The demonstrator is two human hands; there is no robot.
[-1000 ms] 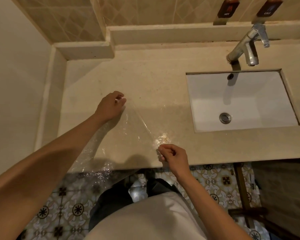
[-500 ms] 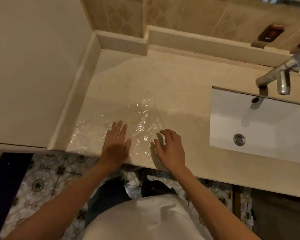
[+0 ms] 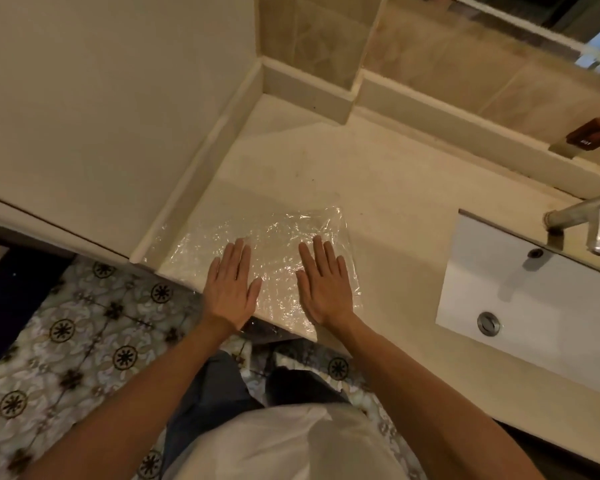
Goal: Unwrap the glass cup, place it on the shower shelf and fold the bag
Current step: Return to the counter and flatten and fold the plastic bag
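A clear crinkled plastic bag (image 3: 278,237) lies flat on the beige counter (image 3: 378,174), at its front left corner. My left hand (image 3: 231,287) presses flat on the bag's near left part, fingers straight and together. My right hand (image 3: 323,284) presses flat on the bag's right part, fingers straight. Both palms face down near the counter's front edge. The glass cup and the shower shelf are out of view.
A white sink basin (image 3: 534,299) with a drain (image 3: 488,323) is set into the counter on the right, under a metal tap (image 3: 582,220). A raised ledge (image 3: 430,109) runs along the back. Patterned floor tiles (image 3: 84,341) lie below.
The bag went from being held stretched by pinching hands to lying flat on the counter. Both hands spread out flat on it, and the view swung left.
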